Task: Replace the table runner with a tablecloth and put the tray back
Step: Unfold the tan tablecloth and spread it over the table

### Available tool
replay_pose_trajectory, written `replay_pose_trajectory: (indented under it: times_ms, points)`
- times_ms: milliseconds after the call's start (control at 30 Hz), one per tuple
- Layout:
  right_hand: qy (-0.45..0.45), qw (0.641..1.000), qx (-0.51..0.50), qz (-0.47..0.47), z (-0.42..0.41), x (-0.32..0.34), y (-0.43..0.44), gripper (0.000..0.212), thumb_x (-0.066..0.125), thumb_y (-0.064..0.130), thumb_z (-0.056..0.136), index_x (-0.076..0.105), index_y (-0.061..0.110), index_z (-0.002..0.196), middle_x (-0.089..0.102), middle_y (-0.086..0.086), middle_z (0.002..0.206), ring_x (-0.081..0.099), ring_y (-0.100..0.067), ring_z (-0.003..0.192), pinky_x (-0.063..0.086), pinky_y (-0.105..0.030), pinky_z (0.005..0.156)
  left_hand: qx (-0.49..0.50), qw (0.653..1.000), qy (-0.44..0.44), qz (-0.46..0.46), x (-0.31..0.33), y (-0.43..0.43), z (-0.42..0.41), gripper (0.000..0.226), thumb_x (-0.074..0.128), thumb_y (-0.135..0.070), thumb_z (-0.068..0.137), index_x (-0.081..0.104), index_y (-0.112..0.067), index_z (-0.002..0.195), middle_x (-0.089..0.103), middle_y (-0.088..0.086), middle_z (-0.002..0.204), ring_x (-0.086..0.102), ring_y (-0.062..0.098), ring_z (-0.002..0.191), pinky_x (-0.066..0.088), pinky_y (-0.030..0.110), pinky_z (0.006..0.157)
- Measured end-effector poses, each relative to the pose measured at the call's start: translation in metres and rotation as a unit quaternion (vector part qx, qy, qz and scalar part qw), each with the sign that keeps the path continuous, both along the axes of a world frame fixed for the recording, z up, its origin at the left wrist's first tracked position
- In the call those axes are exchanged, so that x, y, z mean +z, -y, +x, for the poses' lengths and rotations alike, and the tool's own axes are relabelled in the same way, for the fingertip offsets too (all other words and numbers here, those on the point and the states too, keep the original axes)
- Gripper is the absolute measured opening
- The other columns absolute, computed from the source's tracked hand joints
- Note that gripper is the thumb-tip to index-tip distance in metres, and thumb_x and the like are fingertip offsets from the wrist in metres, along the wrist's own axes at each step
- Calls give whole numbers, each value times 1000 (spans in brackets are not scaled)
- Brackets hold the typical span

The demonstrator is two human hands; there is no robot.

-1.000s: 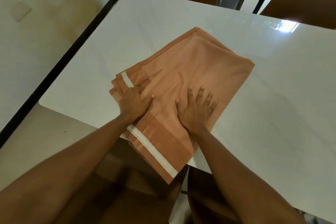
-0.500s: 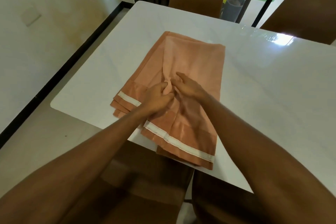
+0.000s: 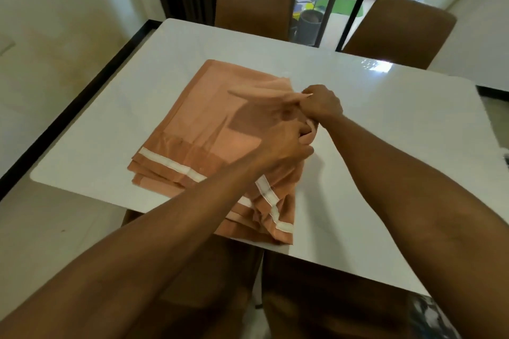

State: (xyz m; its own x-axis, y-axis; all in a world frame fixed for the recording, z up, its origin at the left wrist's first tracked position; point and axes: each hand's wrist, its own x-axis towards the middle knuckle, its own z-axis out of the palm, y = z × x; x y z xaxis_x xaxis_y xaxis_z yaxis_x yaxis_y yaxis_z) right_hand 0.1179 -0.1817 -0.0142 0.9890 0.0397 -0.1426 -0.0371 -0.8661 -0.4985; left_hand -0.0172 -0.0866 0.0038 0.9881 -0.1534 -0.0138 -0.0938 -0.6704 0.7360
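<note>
A folded orange tablecloth [image 3: 192, 121] with a white stripe near its hem lies on the white table [image 3: 385, 146], its near end hanging over the front edge. My left hand [image 3: 286, 143] is closed on a bunch of the top layer at the cloth's right side. My right hand [image 3: 322, 103] pinches the same layer just beyond it, and that layer is lifted off the stack. No tray or table runner is in sight.
Two brown chairs [image 3: 253, 3] [image 3: 399, 30] stand at the far side of the table, with a glass door and potted plants behind them. Another brown chair seat [image 3: 192, 270] is under the near edge. A pale wall runs along the left.
My hands moved from the middle of the cloth to its right side, gripped the top layer and began lifting it. The camera view tilted up, showing more of the chairs.
</note>
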Motion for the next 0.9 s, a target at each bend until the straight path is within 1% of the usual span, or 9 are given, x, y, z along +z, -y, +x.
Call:
replay_pose_trajectory:
  times_ms: [167,267,333,400,500,600,700,800,900]
  points:
    - [3,967,-186,176,-3,1,131,23,55,28,85,70,14,93,73,-10,102,68,-32,97,57,-43,83,-64,998,-11,-16,0,97,15,6,65,-32,83,64,-26,82,65,-3,85,59,16,77,47,33,67]
    - [-75,949,-263,158,-31,-35,198,34,61,28,84,68,7,110,72,-16,104,70,-36,101,58,-47,91,-47,990,-98,-85,-31,137,5,11,63,-43,85,68,-38,92,68,-14,99,62,7,92,50,29,80]
    - [-88,955,-261,114,-56,-62,225,41,64,32,85,66,14,122,72,-10,112,69,-33,105,55,-39,95,-10,993,-105,-60,-58,138,-5,22,65,-42,84,71,-30,101,71,-10,105,64,10,96,51,32,85]
    - [-50,966,-235,91,-75,-82,229,35,62,30,87,68,22,121,71,-5,121,66,-30,111,47,-30,90,13,997,-55,48,-83,118,-12,30,65,-33,84,72,-23,111,71,-2,113,62,17,104,50,32,87]
    - [44,988,-111,97,-95,-100,209,21,55,22,91,71,23,105,72,-1,106,65,-26,99,39,-27,76,20,980,-18,199,-109,74,-17,29,58,-33,90,65,-24,117,64,-1,125,52,25,119,45,40,94]
    - [105,989,68,73,-113,-111,174,25,50,25,99,69,22,115,67,2,116,59,-18,106,43,-29,88,66,965,-39,249,-127,31,-17,40,56,-47,93,56,-27,128,49,1,146,39,28,137,36,52,106]
    - [151,970,191,13,-109,-122,139,30,42,36,102,65,25,118,64,3,123,54,-16,114,44,-39,102,94,958,-62,262,-140,5,-9,63,51,-63,90,44,-33,145,29,0,162,21,28,149,23,58,113]
    - [107,962,245,-64,-89,-138,120,42,33,46,104,53,27,136,49,-2,149,38,-25,141,24,-54,120,64,957,-38,280,-148,1,12,72,38,-73,88,32,-38,150,20,0,165,14,28,152,16,62,116]
    - [108,955,231,-152,-49,-150,129,52,32,55,102,46,33,147,44,-4,154,33,-32,141,8,-61,120,44,953,-13,300,-158,7,44,76,32,-78,86,28,-41,152,16,-1,166,10,28,153,11,64,116]
